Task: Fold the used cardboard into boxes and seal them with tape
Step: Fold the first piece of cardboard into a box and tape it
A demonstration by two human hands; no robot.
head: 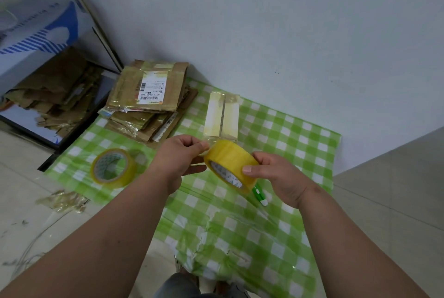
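Note:
My right hand [274, 177] grips a yellow tape roll [230, 160] held above the green checked sheet [276, 225]. My left hand [179, 158] pinches the roll's loose tape end at its upper left edge. Just behind the roll stands a small folded cardboard box [222, 114], its top flaps closed and covered with old tape. A stack of flattened used cardboard [149, 98] lies at the sheet's far left corner. A second yellow tape roll [113, 168] lies flat on the sheet to the left of my hands.
A green and white utility knife [259, 195] lies on the sheet under my right hand. More torn cardboard [55, 91] is piled at far left. Crumpled tape scraps [62, 201] lie on the tiled floor. A grey wall [288, 33] stands right behind the sheet.

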